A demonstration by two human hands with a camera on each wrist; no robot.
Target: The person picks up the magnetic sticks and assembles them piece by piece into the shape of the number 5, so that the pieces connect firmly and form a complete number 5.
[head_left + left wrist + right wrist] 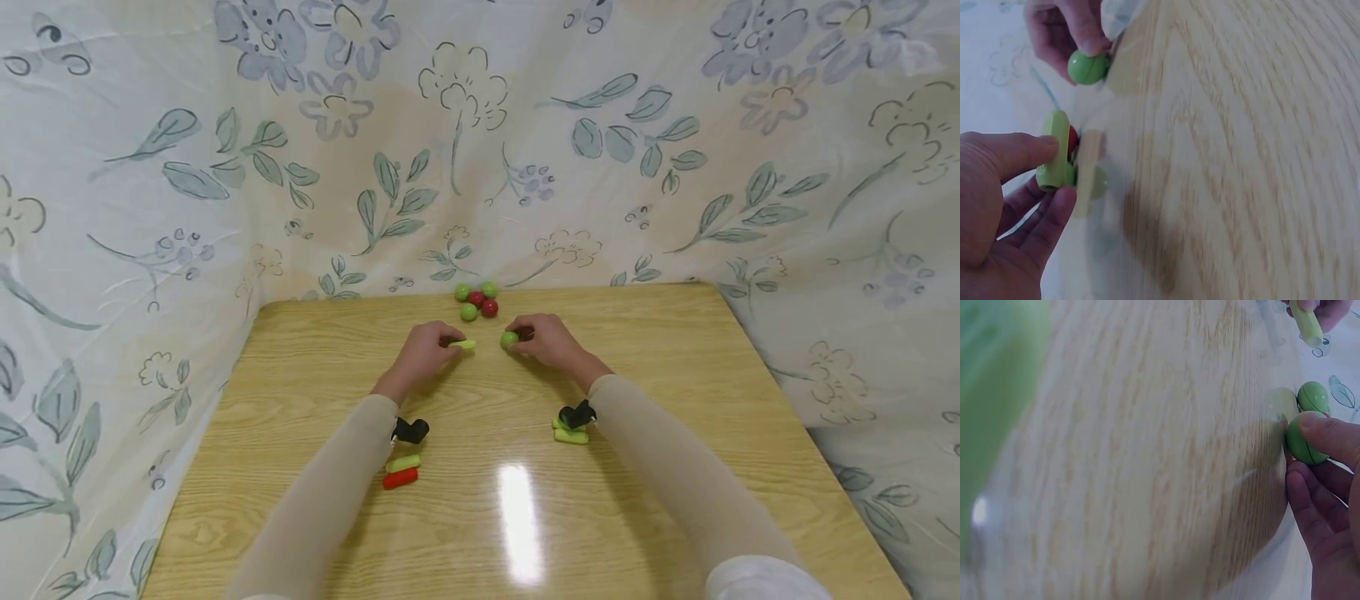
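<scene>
My left hand (pixel 429 352) pinches a ribbed light-green cylinder (pixel 1055 150) between thumb and fingers. It is a short peg with a small hole in its end. Across from it, my right hand (pixel 549 340) grips a glossy green ball (pixel 1307 437) with a dark seam around it. The two hands face each other over the far half of the table, a small gap between the cylinder and the ball. Just beyond them lies a cluster of green balls (pixel 468 312) and red balls (pixel 490 308).
Near my left forearm a yellow-green cylinder (pixel 402 463) and a red cylinder (pixel 401 478) lie side by side. More yellow-green cylinders (pixel 572 437) lie under my right wrist, partly covered by the wrist camera (pixel 577 415). Floral cloth (pixel 465 167) hangs behind the wooden table (pixel 300 367).
</scene>
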